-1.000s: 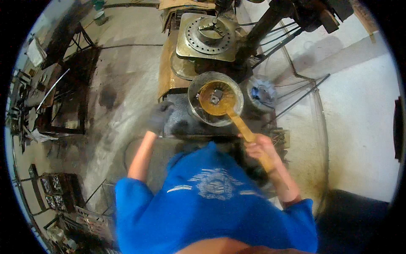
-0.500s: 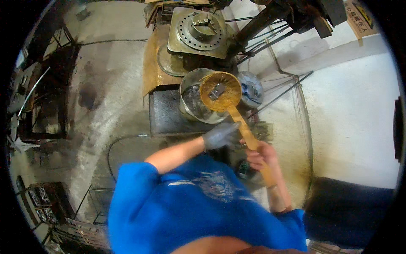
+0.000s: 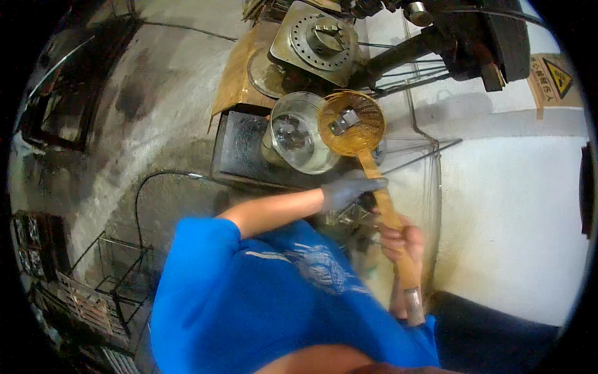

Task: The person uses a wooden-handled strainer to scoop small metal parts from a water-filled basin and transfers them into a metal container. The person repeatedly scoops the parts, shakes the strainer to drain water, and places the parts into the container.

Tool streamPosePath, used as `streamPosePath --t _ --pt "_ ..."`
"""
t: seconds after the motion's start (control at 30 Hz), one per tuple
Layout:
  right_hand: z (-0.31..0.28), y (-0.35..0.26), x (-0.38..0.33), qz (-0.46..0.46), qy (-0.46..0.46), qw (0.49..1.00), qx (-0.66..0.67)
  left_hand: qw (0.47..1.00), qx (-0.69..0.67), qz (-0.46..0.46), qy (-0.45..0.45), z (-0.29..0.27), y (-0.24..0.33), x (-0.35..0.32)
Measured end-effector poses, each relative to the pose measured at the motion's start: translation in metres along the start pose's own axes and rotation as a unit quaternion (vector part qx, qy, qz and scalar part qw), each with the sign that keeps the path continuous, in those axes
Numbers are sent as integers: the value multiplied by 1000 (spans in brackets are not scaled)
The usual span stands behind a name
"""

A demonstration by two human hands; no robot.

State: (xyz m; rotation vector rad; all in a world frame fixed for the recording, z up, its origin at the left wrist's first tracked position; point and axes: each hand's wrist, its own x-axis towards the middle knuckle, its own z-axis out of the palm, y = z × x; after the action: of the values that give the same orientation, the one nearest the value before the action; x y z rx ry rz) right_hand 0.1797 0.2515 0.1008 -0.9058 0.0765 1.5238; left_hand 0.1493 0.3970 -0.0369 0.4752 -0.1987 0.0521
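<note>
- Our right hand (image 3: 402, 242) had fingers clamped on the ladle (image 3: 351, 123) handle.
- Our gloved left hand (image 3: 349, 189) gripped it farther up.
- The ladle, holding a metal part (image 3: 344, 120), hung over the bucket (image 3: 298, 134).
- We judged straining underway; steadiness mattered next.

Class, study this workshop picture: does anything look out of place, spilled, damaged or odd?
One oddity: the left hand wears a dark glove, while the right hand gripping the wooden strainer ladle is bare. The ladle carries metal pieces above the metal bucket. Nothing looks spilled.
</note>
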Motion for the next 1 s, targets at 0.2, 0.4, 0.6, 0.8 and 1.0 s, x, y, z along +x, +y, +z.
streamPosePath --t 0.2,0.4,0.6,0.8,1.0 --pt "-2 -15 -10 -4 -4 998 -65 999 29 22 -5 15 5 9" --pt "-3 -21 -13 -6 -20 996 -90 996 82 47 3 19 4 14" --pt "-7 -22 -13 -3 24 996 -85 998 58 18 21 18 -2 14" --pt "-12 -25 -15 6 30 995 -93 997 78 25 9 18 -3 17" --pt "-11 -25 -14 -4 21 996 -92 997 78 7 13 15 -1 19"
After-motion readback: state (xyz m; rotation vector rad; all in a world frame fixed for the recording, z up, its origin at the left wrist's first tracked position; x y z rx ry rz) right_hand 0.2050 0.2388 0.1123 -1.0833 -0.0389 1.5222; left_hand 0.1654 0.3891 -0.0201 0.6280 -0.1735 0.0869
